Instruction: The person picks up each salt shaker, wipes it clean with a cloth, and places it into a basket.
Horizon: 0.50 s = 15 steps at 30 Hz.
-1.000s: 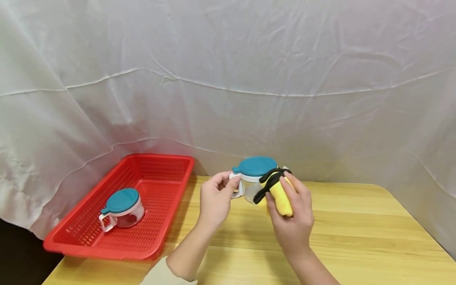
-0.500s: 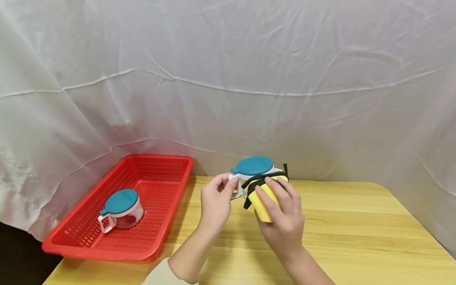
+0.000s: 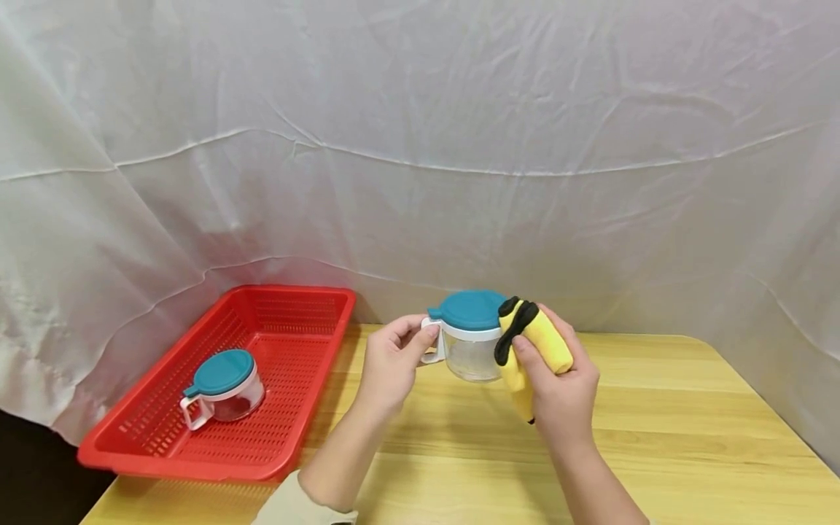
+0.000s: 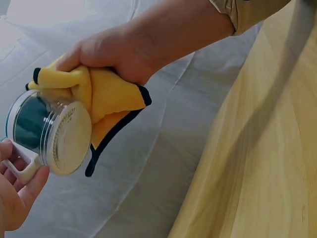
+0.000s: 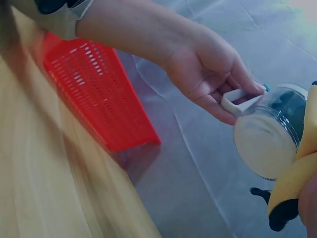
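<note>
A clear jar (image 3: pixel 471 357) with a teal lid and white handle is held up above the table. My left hand (image 3: pixel 394 361) pinches its handle (image 4: pixel 26 166) between thumb and fingers. Bunched in my right hand (image 3: pixel 566 394) is a yellow cloth (image 3: pixel 547 343) with black edging, held against the jar's right side. In the left wrist view the cloth (image 4: pixel 111 94) lies against the jar's wall, and one corner hangs down. The jar's base (image 5: pixel 262 146) faces the right wrist camera.
At the left of the table stands a red perforated basket (image 3: pixel 315 394). A second jar (image 3: pixel 226 383) with a teal lid and white handle sits inside it. The wooden table (image 3: pixel 656 437) runs up to a pale curtain (image 3: pixel 420 219) behind.
The right hand and cloth moved left across the jar's front, then back to its right side, uncovering the front. The left hand has stayed on the handle, nearly still.
</note>
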Each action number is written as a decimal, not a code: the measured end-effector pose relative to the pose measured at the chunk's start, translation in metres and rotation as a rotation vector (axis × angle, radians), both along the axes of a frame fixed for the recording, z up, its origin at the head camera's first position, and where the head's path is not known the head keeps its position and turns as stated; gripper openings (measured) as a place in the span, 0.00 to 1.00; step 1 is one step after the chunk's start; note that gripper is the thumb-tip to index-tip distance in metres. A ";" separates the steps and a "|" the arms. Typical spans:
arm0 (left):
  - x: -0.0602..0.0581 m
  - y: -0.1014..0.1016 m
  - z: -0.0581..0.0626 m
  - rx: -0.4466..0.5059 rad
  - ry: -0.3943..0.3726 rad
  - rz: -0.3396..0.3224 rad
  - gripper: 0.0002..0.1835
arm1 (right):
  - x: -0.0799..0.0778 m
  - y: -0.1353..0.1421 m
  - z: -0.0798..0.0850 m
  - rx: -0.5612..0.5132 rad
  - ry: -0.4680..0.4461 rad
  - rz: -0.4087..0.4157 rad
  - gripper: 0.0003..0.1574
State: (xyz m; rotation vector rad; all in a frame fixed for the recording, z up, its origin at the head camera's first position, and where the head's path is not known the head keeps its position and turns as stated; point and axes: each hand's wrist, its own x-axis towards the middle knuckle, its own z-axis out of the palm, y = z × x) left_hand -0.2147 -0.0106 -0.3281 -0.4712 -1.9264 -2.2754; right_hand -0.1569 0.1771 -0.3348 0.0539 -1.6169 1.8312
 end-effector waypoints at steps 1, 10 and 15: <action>0.000 0.000 0.000 0.011 -0.006 -0.013 0.11 | 0.000 0.001 0.001 -0.052 -0.034 0.029 0.29; 0.004 0.003 0.001 0.049 -0.043 -0.058 0.11 | -0.005 0.000 -0.003 -0.162 -0.054 -0.018 0.27; 0.005 0.004 0.002 0.068 -0.048 -0.051 0.11 | -0.006 -0.006 -0.013 0.087 0.186 -0.213 0.30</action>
